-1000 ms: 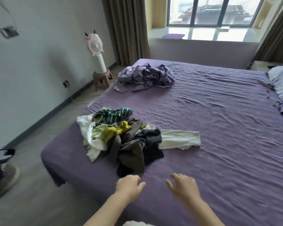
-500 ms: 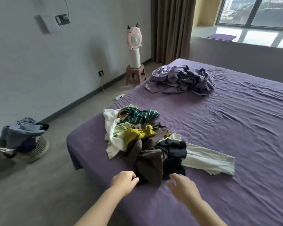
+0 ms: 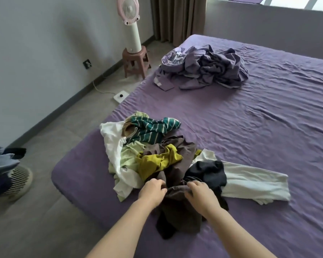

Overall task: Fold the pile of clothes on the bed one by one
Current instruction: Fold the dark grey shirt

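Pile: jumbled heap of mixed-colour clothes (image 3: 157, 155) near the 7 o'clock corner of the purple-sheeted bed (image 3: 268, 127).
Garment: crumpled dark brown fabric piece (image 3: 177, 209) at the pile's 6 o'clock edge.
Left hand (image 3: 151, 190): grasping the brown piece's top edge.
Right hand (image 3: 201, 193): fingers curled over the same edge.

Soft daylight comes from the window (image 3: 295, 1) at the top right, where the glass is blown out to white. The bed (image 3: 268, 127) is evenly lit, its wrinkles picked out by low shading. The fan (image 3: 129, 25) throws a faint, diffuse shadow on the wall (image 3: 35, 53). Wide-angle distortion bends the skirting and bed edges. The left margin and the forearms are slightly smeared; the centre is sharper.
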A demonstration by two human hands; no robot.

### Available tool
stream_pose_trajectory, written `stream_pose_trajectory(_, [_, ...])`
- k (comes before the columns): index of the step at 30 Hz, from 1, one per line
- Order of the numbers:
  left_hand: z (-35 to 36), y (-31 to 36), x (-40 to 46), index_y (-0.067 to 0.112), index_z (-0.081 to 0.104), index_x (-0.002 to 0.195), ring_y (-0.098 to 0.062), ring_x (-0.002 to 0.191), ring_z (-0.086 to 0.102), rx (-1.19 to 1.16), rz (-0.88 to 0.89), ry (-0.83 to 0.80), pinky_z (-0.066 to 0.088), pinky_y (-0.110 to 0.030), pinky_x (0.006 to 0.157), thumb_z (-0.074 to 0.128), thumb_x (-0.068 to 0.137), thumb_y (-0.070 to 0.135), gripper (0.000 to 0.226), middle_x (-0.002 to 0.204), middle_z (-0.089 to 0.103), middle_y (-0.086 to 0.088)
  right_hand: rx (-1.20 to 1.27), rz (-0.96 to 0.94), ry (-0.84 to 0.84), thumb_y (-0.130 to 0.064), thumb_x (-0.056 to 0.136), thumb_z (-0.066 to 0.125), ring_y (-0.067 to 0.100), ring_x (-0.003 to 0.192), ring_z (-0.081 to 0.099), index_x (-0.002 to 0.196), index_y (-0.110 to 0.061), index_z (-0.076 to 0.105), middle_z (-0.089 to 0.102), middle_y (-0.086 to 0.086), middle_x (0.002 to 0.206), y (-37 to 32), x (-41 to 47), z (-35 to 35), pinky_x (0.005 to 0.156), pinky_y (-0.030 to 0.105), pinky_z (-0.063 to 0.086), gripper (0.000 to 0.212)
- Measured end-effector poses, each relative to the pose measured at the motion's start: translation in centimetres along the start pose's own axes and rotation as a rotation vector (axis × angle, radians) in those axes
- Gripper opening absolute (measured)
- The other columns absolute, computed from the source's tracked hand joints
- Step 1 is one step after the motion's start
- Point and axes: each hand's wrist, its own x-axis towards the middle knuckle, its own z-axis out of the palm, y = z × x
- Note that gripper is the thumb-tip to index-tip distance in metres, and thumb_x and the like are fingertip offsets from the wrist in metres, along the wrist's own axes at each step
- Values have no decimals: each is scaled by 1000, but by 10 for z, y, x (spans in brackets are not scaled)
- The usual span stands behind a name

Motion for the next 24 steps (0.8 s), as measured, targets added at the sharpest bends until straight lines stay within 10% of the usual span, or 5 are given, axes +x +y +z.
stream_pose_trajectory(8, [20,-21,49,24,57,129,-21,123,49,-142,-89,-70,39,-30,103,56,91,25,38,133,54,-1,-79,117,-100,-40,94,46,22,138,29,147,-26,24,32,-1,150,2,41,37,106,38,29,59])
stream_pose_trajectory(15, [-9,3,38,24,66,109,-14,111,56,-274,31,48,43,-24,95,60,89,13,24,117,63,2,141,208,63,-36,90,55,18,107,53,114,-27,56,59,-5,111,22,18,12,85,32,40,26])
stream_pose_trajectory(24, [-110,91,5,15,54,132,-24,121,50,-54,298,242,33,-24,101,60,91,18,42,129,52,-10,713,185,353,-11,79,73,14,68,52,80,-22,62,58,-7,68,74,-32,-119,53,12,37,16])
